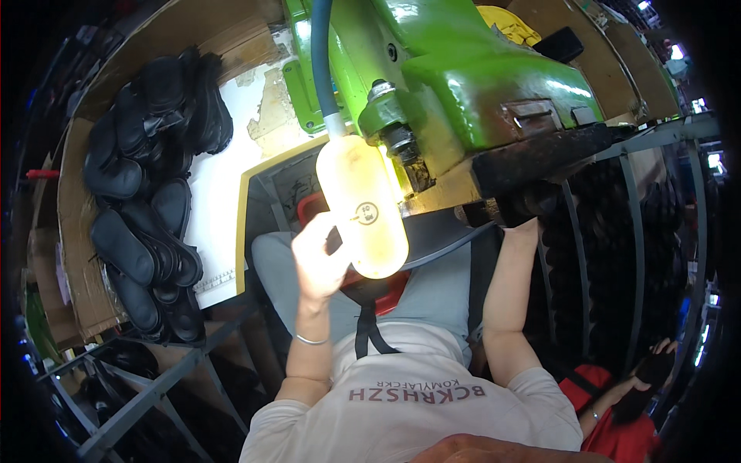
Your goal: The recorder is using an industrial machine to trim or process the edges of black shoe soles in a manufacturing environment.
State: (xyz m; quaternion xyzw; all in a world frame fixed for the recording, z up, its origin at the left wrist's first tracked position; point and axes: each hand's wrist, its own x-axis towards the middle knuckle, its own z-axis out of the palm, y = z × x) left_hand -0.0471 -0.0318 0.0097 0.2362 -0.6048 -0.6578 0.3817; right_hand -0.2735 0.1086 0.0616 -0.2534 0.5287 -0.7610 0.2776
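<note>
My left hand [318, 253], lit very brightly, is raised beside a glowing oblong lamp [370, 243] on a blue hose. Its fingers are curled in. Their tips pass behind the lamp, so what they hold, if anything, is hidden. My right hand [522, 231] reaches up under the front of a green machine [494, 85]. Dark parts below the machine's head cover its fingers. Between the two hands, partly behind the lamp, shows a dark curved surface [444, 235]. I cannot make out whether either hand touches it.
Several black shoes [123, 247] are heaped at the left, by a white tabletop [224, 166] with a yellow edge. Cardboard [93, 270] walls surround the table. Metal rails [633, 208] stand at the right. At the lower right, another person's hand [641, 382] holds a dark object.
</note>
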